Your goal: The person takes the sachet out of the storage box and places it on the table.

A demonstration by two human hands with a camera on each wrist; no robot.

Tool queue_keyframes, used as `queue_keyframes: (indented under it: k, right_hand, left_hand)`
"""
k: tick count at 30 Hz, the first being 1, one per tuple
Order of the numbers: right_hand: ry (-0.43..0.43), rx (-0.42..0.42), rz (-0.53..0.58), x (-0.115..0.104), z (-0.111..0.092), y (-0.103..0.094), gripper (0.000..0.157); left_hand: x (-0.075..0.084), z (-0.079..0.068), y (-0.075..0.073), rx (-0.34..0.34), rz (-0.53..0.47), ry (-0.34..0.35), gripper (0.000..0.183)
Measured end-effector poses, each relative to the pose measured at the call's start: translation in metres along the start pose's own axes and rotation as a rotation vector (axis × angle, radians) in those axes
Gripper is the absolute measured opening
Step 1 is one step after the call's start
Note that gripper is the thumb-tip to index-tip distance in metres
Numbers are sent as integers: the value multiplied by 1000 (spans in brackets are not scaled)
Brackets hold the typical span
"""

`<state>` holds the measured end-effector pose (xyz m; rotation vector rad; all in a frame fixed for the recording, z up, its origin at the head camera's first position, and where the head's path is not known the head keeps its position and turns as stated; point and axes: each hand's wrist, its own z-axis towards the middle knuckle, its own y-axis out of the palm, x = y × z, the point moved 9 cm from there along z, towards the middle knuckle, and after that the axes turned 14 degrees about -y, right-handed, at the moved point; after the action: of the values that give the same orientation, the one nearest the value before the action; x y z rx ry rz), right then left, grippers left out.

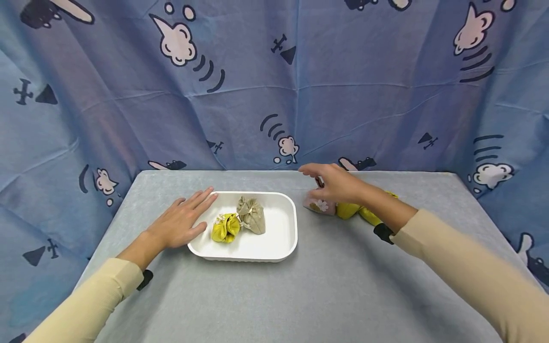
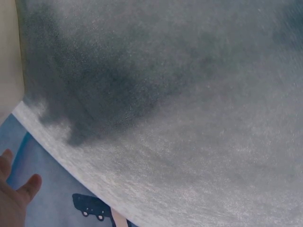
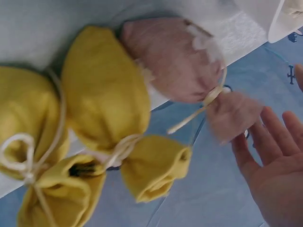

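A white tray (image 1: 279,245) holds a small yellow drawstring pouch (image 1: 225,229) and a beige drawstring pouch (image 1: 254,218), side by side. My left hand (image 1: 177,224) lies with spread fingers at the tray's left end, its fingertips over the rim. Over a pink pouch with white flowers (image 1: 319,205), right of the tray, is my right hand (image 1: 336,183). In the right wrist view, its fingers are extended beside the pink pouch's gathered top (image 3: 232,113), and the fingertips seem to touch the cloth. Two yellow pouches (image 3: 104,90) tied with pale cord lie alongside, partly hidden by the arm in the head view.
The grey table (image 1: 300,300) ends at the back against a blue patterned curtain (image 1: 343,119). The left wrist view shows mostly tabletop (image 2: 213,142) in shadow. Dark bands (image 1: 383,233) sit at both wrists.
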<state>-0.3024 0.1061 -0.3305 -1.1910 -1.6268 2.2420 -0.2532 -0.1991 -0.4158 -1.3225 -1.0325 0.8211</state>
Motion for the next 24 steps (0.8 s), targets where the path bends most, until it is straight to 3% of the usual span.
queue_keyframes:
  k: [14, 24]
  right_hand:
    - [-29, -16, 183, -25, 29, 35, 63]
    - [-120, -27, 234, -53, 53, 58, 59]
  left_hand:
    - [0, 0, 2, 5, -8, 4, 70]
    - [-2, 1, 1, 0, -2, -1, 70]
